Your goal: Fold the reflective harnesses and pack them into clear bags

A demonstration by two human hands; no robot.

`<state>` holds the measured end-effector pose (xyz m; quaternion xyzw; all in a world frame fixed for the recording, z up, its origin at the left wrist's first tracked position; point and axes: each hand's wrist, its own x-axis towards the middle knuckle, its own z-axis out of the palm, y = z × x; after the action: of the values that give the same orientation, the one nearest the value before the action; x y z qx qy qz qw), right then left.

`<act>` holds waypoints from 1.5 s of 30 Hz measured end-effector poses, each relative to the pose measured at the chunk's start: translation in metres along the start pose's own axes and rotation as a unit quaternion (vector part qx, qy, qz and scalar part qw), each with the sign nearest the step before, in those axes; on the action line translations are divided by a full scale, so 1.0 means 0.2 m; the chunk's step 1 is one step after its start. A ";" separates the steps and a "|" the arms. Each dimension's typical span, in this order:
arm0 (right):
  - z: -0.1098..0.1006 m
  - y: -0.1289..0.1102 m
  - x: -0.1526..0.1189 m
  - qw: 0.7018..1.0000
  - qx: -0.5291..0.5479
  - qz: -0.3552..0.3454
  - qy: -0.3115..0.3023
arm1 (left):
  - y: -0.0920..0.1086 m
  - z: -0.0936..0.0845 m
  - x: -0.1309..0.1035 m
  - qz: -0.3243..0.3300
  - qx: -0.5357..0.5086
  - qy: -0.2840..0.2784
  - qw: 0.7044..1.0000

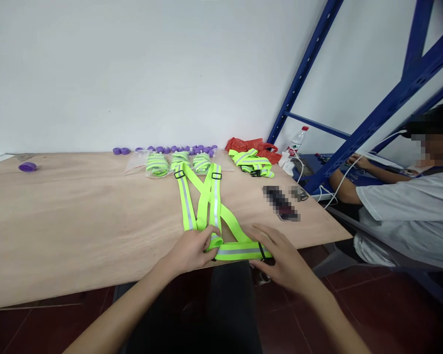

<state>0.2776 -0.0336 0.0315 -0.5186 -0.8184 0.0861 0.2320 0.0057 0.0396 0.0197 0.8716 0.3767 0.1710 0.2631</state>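
Observation:
A neon green harness of straps with grey reflective stripes (216, 196) lies spread on the wooden table, its lower band along the front edge. My left hand (195, 248) pinches a folded strap end at the bottom middle of the harness. At the right end of the lower band, my right hand (280, 255) has its fingers apart around the band, beside a black buckle piece (262, 250). Two black slider buckles sit on the upper straps. Behind the harness are bagged rolls of green strap (157, 164).
Along the wall stand several purple items (121, 151). A loose green strap bundle (253, 162) lies by a red bag (254, 145). A phone (280, 202) is at the right, near a bottle (298, 140) and blue rack (302, 69). Another person (409, 201) sits beyond.

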 end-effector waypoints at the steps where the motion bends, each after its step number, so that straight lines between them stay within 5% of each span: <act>1: -0.02 0.06 -0.01 0.999 0.007 0.032 -0.033 | 0.00 0.01 -0.01 -0.001 0.006 0.012 1.000; 4: -0.05 0.17 -0.03 0.990 0.056 0.088 -0.092 | -0.01 0.05 -0.04 0.018 0.017 0.087 0.996; 11: -0.07 0.19 0.07 0.968 0.170 0.168 -0.076 | -0.08 0.13 -0.08 0.146 0.014 0.206 0.967; 14: -0.09 0.20 0.13 0.963 0.188 0.183 -0.063 | -0.08 0.13 -0.09 0.146 0.001 0.202 0.968; 19: -0.09 0.20 0.16 0.965 0.178 0.187 -0.034 | -0.03 0.08 -0.08 0.004 -0.022 0.157 0.987; 23: -0.07 0.22 0.14 0.968 0.160 0.181 -0.061 | 0.00 0.06 -0.08 -0.050 -0.032 0.155 0.986; 35: -0.03 0.28 0.07 0.981 0.056 0.167 -0.082 | -0.04 0.12 -0.11 0.081 0.062 0.117 0.988; 42: 0.00 0.25 0.03 0.943 -0.037 0.331 -0.018 | 0.01 0.14 -0.11 0.074 0.151 0.134 0.977; 45: 0.04 0.24 0.02 0.938 -0.041 0.344 -0.027 | 0.01 0.15 -0.11 0.070 0.157 0.146 0.974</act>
<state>0.3112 -0.0078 0.0080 -0.7750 -0.5989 0.1407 0.1445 0.0076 0.0121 -0.0057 0.8917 0.3714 0.2532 0.0530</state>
